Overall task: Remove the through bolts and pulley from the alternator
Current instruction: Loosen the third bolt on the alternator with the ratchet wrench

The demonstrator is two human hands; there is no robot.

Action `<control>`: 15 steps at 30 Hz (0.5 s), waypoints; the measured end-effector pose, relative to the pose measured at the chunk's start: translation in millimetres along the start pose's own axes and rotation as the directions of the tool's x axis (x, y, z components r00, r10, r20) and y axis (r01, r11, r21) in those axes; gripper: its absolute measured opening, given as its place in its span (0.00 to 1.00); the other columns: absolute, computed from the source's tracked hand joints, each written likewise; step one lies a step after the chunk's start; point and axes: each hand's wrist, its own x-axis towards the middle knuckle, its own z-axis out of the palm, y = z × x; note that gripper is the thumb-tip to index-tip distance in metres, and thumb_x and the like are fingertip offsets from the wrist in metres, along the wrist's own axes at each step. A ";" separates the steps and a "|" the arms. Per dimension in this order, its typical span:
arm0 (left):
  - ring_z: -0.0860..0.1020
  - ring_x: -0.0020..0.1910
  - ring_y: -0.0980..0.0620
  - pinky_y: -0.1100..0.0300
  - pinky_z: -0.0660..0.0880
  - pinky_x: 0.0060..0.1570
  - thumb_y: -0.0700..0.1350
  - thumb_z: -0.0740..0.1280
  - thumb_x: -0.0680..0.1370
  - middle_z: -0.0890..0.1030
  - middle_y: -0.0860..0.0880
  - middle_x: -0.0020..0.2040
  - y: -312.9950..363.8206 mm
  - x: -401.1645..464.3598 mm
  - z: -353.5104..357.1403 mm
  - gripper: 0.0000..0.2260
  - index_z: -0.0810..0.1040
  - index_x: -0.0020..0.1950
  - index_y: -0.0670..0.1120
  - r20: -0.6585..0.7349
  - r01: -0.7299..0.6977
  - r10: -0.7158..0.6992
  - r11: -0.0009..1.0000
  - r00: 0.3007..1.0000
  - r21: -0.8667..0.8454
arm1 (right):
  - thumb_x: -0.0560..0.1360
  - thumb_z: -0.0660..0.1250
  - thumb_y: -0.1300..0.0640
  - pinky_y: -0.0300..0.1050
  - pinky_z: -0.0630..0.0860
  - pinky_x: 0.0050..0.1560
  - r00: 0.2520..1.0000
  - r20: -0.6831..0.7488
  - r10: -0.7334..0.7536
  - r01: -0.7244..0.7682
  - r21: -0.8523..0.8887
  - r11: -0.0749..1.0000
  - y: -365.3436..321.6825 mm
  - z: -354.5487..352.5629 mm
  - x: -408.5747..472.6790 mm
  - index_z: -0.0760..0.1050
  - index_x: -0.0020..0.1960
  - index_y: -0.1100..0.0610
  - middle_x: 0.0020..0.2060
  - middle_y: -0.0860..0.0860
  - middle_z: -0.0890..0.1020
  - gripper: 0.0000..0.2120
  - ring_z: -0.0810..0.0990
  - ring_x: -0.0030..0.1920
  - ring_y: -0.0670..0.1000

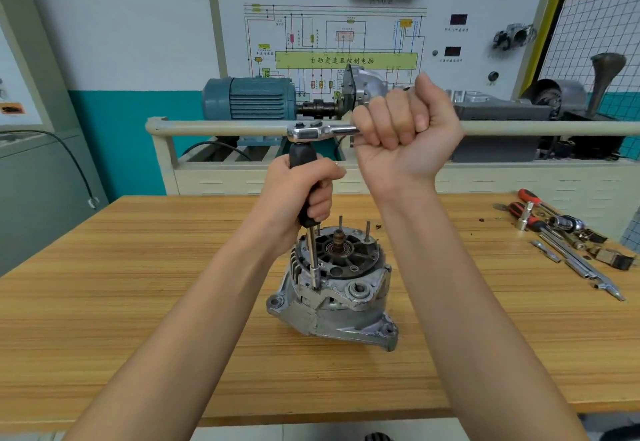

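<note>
- Head view, frame centre: the alternator [336, 288], judged heavy and rigid, stands unclamped on the table [121, 284].
- The black driver handle [306, 184] is gripped by the left hand [298, 194]; the ratchet [318, 131] is gripped by the right hand [405, 125].

Automotive training workshop: wiring-diagram board [346, 35]

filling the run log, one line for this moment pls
step: loosening through bolt | left hand: steadies driver handle | right hand: grips ratchet | alternator: on table
</note>
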 end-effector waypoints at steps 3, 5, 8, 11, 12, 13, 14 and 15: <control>0.58 0.17 0.55 0.65 0.57 0.22 0.39 0.65 0.70 0.61 0.52 0.19 5.3 2.5 -0.1 0.16 0.65 0.24 0.48 0.140 0.020 -0.015 0.999 0.990 -0.033 | 0.73 0.56 0.60 0.38 0.54 0.20 0.980 -0.072 0.187 -0.164 0.243 0.956 1.4 -13.2 13.0 0.60 0.18 0.56 0.13 0.49 0.60 0.24 0.50 0.20 0.45; 0.57 0.16 0.56 0.67 0.56 0.20 0.39 0.65 0.70 0.60 0.53 0.18 6.5 4.3 2.9 0.17 0.65 0.23 0.49 0.175 0.038 -0.035 0.999 0.984 -0.011 | 0.73 0.56 0.60 0.38 0.55 0.19 0.961 -0.113 0.254 -0.202 0.345 0.917 2.0 -22.0 18.8 0.59 0.18 0.57 0.13 0.50 0.60 0.24 0.50 0.20 0.44; 0.55 0.16 0.57 0.70 0.54 0.20 0.34 0.64 0.74 0.59 0.54 0.19 4.4 7.7 7.0 0.23 0.61 0.23 0.50 0.136 0.046 -0.048 0.999 0.990 0.016 | 0.73 0.55 0.60 0.38 0.55 0.18 0.954 -0.160 0.255 -0.181 0.371 0.911 -1.6 -27.4 20.6 0.59 0.18 0.57 0.13 0.50 0.59 0.24 0.50 0.19 0.45; 0.54 0.17 0.56 0.69 0.54 0.21 0.32 0.61 0.75 0.59 0.54 0.20 1.9 7.9 9.0 0.25 0.61 0.22 0.52 0.052 0.012 -0.014 0.999 0.999 0.044 | 0.72 0.56 0.61 0.38 0.55 0.19 0.963 -0.195 0.185 -0.121 0.302 0.946 -6.6 -20.0 13.3 0.59 0.18 0.56 0.14 0.48 0.58 0.23 0.55 0.14 0.47; 0.54 0.18 0.56 0.69 0.54 0.21 0.33 0.61 0.74 0.59 0.54 0.20 1.6 7.4 9.8 0.24 0.62 0.21 0.52 0.019 0.001 -0.002 0.999 1.000 0.051 | 0.71 0.57 0.61 0.38 0.54 0.19 0.968 -0.205 0.145 -0.087 0.267 0.960 -7.4 -15.6 9.5 0.59 0.18 0.55 0.14 0.48 0.58 0.23 0.56 0.14 0.47; 0.53 0.18 0.56 0.69 0.54 0.21 0.33 0.62 0.73 0.59 0.54 0.20 1.4 7.0 11.2 0.24 0.62 0.21 0.52 -0.021 -0.008 0.009 0.998 1.000 0.059 | 0.71 0.57 0.61 0.38 0.54 0.20 0.973 -0.209 0.092 -0.044 0.221 0.974 -7.9 -11.0 5.1 0.59 0.19 0.55 0.14 0.47 0.58 0.22 0.56 0.15 0.47; 0.53 0.18 0.55 0.68 0.54 0.21 0.33 0.62 0.73 0.59 0.54 0.20 0.7 6.9 13.1 0.24 0.62 0.22 0.52 -0.072 -0.015 0.020 0.997 0.997 0.069 | 0.71 0.57 0.61 0.38 0.54 0.21 0.979 -0.202 0.028 0.004 0.159 0.987 -7.1 -6.6 0.0 0.59 0.19 0.54 0.15 0.47 0.58 0.22 0.56 0.16 0.46; 0.54 0.18 0.55 0.68 0.54 0.21 0.32 0.62 0.73 0.59 0.54 0.20 -0.3 7.5 15.1 0.23 0.62 0.23 0.51 -0.132 -0.022 0.032 0.997 0.991 0.080 | 0.72 0.57 0.61 0.37 0.54 0.21 0.983 -0.180 -0.039 0.055 0.083 0.995 -5.4 -2.1 -5.3 0.59 0.19 0.54 0.15 0.47 0.58 0.23 0.55 0.16 0.46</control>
